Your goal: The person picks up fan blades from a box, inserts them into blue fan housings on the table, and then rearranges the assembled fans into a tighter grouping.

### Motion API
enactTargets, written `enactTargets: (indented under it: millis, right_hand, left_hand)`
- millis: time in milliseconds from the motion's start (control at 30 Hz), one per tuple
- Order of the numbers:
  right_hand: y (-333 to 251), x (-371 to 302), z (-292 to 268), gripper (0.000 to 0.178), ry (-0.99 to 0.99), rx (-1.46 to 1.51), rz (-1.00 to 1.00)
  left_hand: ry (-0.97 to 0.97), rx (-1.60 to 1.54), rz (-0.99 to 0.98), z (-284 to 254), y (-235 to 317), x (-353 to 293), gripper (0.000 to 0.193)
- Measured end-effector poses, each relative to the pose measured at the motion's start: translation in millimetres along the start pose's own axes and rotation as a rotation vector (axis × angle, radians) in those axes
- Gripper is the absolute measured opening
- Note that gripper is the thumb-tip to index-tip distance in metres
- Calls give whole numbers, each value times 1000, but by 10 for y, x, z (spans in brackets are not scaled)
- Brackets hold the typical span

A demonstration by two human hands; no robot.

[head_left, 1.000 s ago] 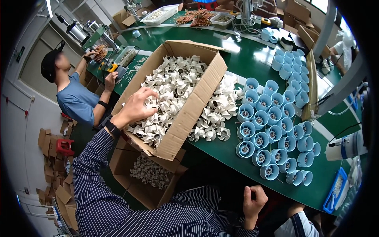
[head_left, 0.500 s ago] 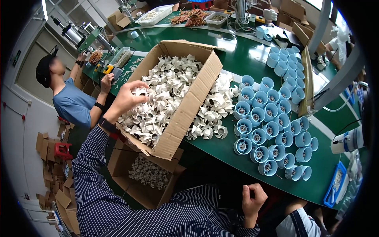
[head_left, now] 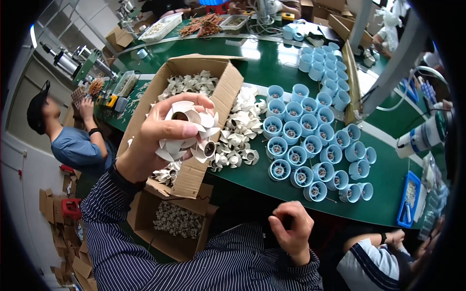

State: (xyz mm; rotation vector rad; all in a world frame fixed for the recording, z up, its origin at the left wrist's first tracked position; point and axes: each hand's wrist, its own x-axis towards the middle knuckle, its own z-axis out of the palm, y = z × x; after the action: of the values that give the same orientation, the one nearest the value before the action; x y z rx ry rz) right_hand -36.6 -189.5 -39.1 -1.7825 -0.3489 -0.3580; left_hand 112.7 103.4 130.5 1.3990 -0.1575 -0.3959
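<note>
My left hand (head_left: 145,140) is raised in front of the cardboard box (head_left: 229,89), its fingers and thumb closed round several white fan impellers (head_left: 194,121) with curved blades and round hubs. Behind it the tilted box holds many more white impellers (head_left: 191,83); my hand and its load hide part of them. Beside the box, a loose heap of impellers (head_left: 242,119) lies on the green table. My right hand (head_left: 293,230) hovers low in front of me with loosely curled fingers, and nothing shows in it.
Rows of light blue cylindrical housings (head_left: 307,123) with motors inside stand right of the heap. Below the table edge is an open carton (head_left: 138,216) of small pale parts. A blue tray (head_left: 404,213) lies far right. One co-worker (head_left: 80,145) sits left; another (head_left: 369,262) sits right.
My left hand has come up out of the box, toward me and to the right, now gripping several impellers. The right hand has risen slightly and shifted left. The view has also shifted.
</note>
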Motion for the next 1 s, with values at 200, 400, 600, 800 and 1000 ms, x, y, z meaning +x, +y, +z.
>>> enactTargets:
  millis: [200,400,600,800,1000]
  right_hand:
    - [-202,435,176,53,181,91,-166]
    - [-127,465,-17,44,450,-198,-283]
    - [-1,418,-283,27,537,-460,-274]
    - [160,57,-807,7,558,-388,7]
    - [514,-331,-1803,16,841,-240,333]
  left_hand:
    - [-127,-163,-138,769,-302,204,71]
    - [-146,-361,-204,1231,-680,323,56]
    - [-128,-329,-287,1400,-885,458,57]
    - [-336,-203,-412,1541,-920,592,55]
    - [-567,-169,-625,1617,-963,608,42]
